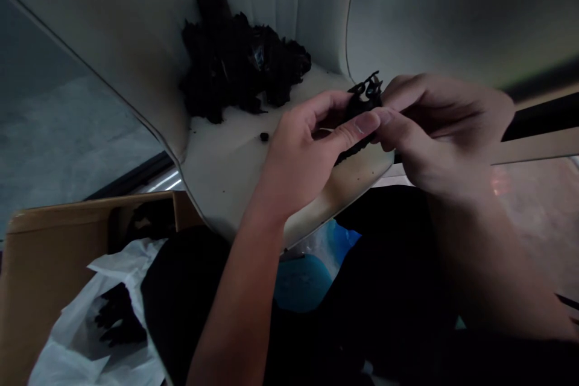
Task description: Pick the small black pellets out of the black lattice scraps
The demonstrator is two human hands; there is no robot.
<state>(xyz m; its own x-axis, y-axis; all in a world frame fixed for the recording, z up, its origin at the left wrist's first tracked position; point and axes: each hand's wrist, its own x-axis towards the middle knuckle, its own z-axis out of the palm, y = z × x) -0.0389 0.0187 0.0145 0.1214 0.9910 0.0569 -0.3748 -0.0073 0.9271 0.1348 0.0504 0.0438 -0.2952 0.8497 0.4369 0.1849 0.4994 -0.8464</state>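
My left hand [312, 145] and my right hand [434, 132] both pinch a tangled piece of black plastic [362, 102] between fingers and thumbs, in front of me. Its looped, clip-like upper end sticks out above my fingers, and the rest is hidden by them. Beyond my hands, a large heap of similar black pieces [239, 63] lies against the back of a curved white seat [226, 163]. One small black bit [264, 137] sits apart on the seat, left of my left hand.
At lower left stands an open cardboard box [54, 253] lined with a white plastic bag [122, 265], with black pieces [120, 316] inside. My dark-clothed lap [190, 295] fills the bottom. A blue bag [312, 277] lies below the seat's front edge.
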